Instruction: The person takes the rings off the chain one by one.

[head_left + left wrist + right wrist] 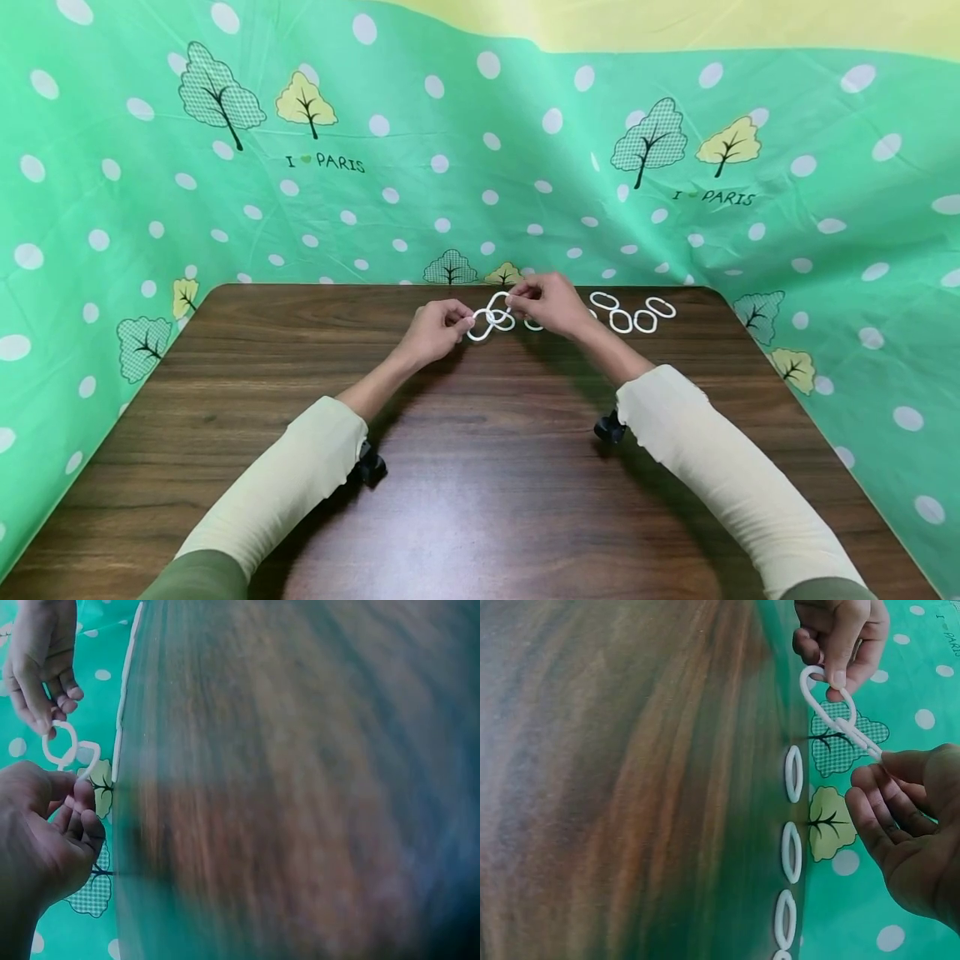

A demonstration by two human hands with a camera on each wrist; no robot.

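Observation:
Two white oval rings hang linked together between the hands, above the far part of the table. The left hand pinches one white ring between thumb and fingertips. From the other side, the right hand pinches the second white ring by its end. The two rings cross where they meet, one passing through the other in the right wrist view. In the head view another ring on the table overlaps the held pair, and the right hand partly hides the rings behind it.
Several loose white rings lie along the table's far edge, among them one ring near the hands and another ring beyond it. The brown wooden table meets a green dotted cloth at its back and sides.

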